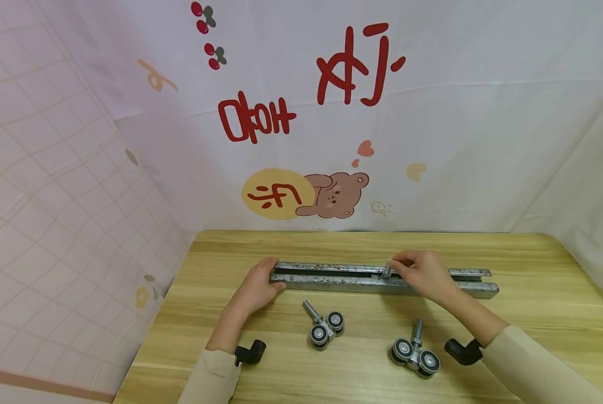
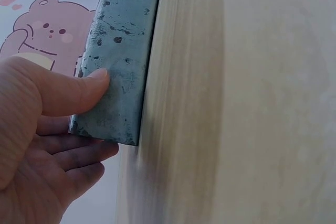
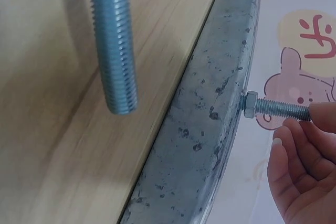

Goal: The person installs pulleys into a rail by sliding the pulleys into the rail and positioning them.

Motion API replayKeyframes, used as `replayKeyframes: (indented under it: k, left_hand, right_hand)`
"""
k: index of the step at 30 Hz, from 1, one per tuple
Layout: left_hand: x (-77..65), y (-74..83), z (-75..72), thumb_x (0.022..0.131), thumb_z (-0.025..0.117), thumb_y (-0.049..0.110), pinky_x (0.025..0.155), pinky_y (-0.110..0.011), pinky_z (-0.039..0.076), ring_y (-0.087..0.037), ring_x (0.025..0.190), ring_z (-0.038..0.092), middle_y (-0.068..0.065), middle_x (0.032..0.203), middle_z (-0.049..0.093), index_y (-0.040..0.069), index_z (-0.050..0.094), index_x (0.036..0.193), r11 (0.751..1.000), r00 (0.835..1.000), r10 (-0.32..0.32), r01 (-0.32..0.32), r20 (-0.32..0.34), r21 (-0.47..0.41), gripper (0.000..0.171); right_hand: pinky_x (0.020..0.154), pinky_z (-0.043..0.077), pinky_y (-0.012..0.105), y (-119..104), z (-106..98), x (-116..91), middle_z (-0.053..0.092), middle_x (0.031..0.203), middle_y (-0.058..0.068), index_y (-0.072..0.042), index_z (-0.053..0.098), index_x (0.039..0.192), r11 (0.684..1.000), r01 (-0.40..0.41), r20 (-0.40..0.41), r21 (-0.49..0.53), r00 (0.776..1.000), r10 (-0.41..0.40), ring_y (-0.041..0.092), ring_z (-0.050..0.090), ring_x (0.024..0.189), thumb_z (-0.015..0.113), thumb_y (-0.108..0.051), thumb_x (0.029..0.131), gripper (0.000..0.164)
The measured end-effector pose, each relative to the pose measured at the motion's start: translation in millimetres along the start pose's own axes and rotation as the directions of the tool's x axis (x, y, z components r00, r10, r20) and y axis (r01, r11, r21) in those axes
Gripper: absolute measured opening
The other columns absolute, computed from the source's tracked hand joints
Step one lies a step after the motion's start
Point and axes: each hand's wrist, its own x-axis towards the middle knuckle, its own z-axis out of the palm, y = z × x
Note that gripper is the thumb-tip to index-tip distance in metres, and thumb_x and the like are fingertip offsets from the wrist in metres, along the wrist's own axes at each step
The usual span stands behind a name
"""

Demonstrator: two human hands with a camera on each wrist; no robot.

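Note:
A speckled metal channel rail [image 1: 342, 283] lies across the wooden table with its slot facing up. At its left end my left hand [image 1: 260, 285] grips it, the thumb [image 2: 86, 90] on the near side wall and fingers round the end. My right hand [image 1: 425, 275] pinches the top of a threaded bolt [image 3: 281, 109] that stands up out of the slot, right of the rail's middle. A nut [image 3: 251, 104] sits low on that bolt, close to the slot. Whatever the bolt joins inside the rail is hidden.
Two loose roller trolleys with bolts lie in front of the rail, one left trolley [image 1: 327, 330] and one right trolley [image 1: 415, 356]. The wooden table [image 1: 362, 387] meets a printed cloth backdrop [image 1: 433, 134] at the back and sides.

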Motion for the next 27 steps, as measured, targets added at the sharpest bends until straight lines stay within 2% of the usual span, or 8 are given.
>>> replayKeyframes:
  k: [9,22,27]
  left_hand:
    - [0.7,-1.0,0.9,0.095,0.079,0.012,0.119,-0.056,0.039,-0.042,0.147,0.042,-0.025,0.158,0.045,-0.008,0.046,0.154,1.0,1.0,0.009,-0.009,-0.003,0.003,0.07]
    - [-1.1,-2.3,-1.1,0.094,0.079,0.011,0.12,-0.056,0.038,-0.043,0.147,0.041,-0.026,0.158,0.044,-0.008,0.046,0.154,1.0,1.0,0.013,-0.013,-0.003,0.007,0.071]
    - [-0.7,-0.1,-0.9,0.095,0.079,0.012,0.119,-0.056,0.039,-0.042,0.147,0.042,-0.025,0.158,0.045,-0.007,0.047,0.153,1.0,1.0,0.023,-0.023,0.002,-0.001,0.069]
  right_hand:
    - [0.066,0.059,0.033,-7.0,6.4,4.5,0.079,0.094,0.005,-0.004,0.082,0.104,1.0,0.015,0.019,-0.008,1.0,-0.014,0.018,0.072,0.08,0.073,-0.015,0.1,0.015]
    - [0.062,0.054,0.032,-20.1,17.3,16.3,0.077,0.09,0.0,-0.006,0.082,0.101,0.999,0.044,0.074,-0.004,0.996,-0.043,0.012,0.067,0.075,0.072,-0.015,0.101,0.013]
    - [0.061,0.053,0.031,-23.2,20.3,17.3,0.075,0.087,-0.002,-0.006,0.082,0.098,0.998,0.058,0.068,-0.007,0.996,-0.058,0.01,0.066,0.073,0.074,-0.012,0.099,0.01]
